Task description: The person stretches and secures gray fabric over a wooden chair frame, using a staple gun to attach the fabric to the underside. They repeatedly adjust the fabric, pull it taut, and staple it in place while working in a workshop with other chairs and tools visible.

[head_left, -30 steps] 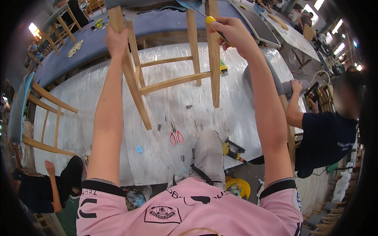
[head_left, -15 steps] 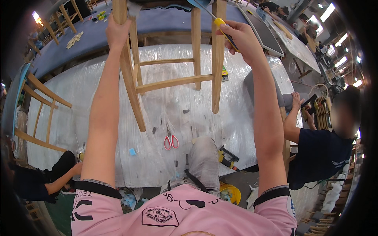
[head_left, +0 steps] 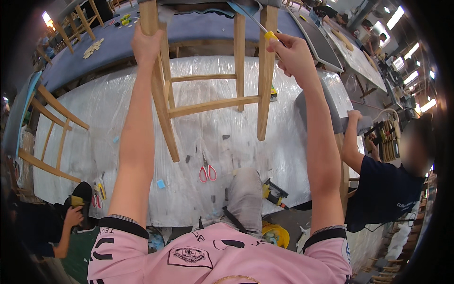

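Table (head_left: 94, 123): one, wrapped in clear plastic sheet, carrying the work.
Chair (head_left: 208, 99): one wooden frame upside down at the table's far edge, four legs up.
Left hand (head_left: 145, 46): wrapped tight round one leg; best kept firm so the frame cannot rock.
Right hand (head_left: 294, 56): closed on one yellow-handled screwdriver (head_left: 259, 27), tip under the seat; keep it straight.
Scissors (head_left: 207, 171): one red pair, near edge.

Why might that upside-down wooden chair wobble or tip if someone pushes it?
The wooden chair stands tall with legs up, so it's probably top-heavy. The left hand grips one leg, likely steadying it. The plastic-covered table looks smooth, so it might slide.
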`<state>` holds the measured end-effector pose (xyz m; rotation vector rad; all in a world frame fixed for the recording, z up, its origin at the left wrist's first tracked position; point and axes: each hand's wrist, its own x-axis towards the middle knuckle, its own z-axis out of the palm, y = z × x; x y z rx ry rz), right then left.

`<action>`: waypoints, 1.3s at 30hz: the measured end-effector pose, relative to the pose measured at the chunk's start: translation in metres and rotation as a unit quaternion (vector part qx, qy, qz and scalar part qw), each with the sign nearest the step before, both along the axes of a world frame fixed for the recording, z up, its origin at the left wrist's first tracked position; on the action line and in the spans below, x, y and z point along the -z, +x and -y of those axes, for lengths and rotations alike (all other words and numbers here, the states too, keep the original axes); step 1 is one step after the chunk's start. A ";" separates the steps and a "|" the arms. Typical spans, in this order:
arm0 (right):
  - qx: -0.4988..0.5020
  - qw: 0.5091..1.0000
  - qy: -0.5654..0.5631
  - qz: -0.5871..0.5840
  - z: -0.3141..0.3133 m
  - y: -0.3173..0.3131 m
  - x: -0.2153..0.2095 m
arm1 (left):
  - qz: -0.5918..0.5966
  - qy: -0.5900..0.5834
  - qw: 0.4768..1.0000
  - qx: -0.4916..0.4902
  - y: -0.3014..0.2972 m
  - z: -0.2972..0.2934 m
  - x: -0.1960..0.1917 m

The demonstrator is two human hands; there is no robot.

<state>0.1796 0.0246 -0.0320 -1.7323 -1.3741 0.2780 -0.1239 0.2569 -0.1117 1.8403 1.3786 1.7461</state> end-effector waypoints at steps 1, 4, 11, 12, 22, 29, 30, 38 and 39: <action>0.036 0.995 0.009 0.097 0.002 0.000 -0.002 | 0.005 0.015 1.000 0.009 0.005 0.005 0.002; 0.007 0.920 0.044 0.388 0.009 0.002 -0.056 | 0.014 0.050 0.999 0.008 0.002 0.014 0.003; 0.040 0.881 -0.024 0.470 0.024 -0.017 -0.096 | 0.032 0.021 0.999 0.000 -0.007 0.041 0.003; 0.043 0.854 -0.013 0.519 0.029 -0.016 -0.095 | 0.041 0.034 0.999 0.006 -0.004 0.044 0.005; -0.006 0.876 0.016 0.482 0.069 0.006 -0.079 | 0.046 0.024 0.999 -0.001 -0.010 0.086 0.014; -0.023 0.668 0.064 0.741 0.056 0.044 -0.135 | 0.065 0.045 0.997 0.019 -0.016 0.102 0.010; 0.001 0.674 0.069 0.735 0.049 0.046 -0.136 | 0.068 0.032 0.997 0.024 -0.020 0.107 0.017; 0.087 0.658 0.143 0.734 -0.009 0.087 -0.138 | 0.050 -0.008 0.998 0.028 -0.025 0.148 0.021; 0.090 0.686 0.130 0.711 -0.014 0.087 -0.131 | 0.055 -0.009 0.998 0.034 -0.028 0.151 0.024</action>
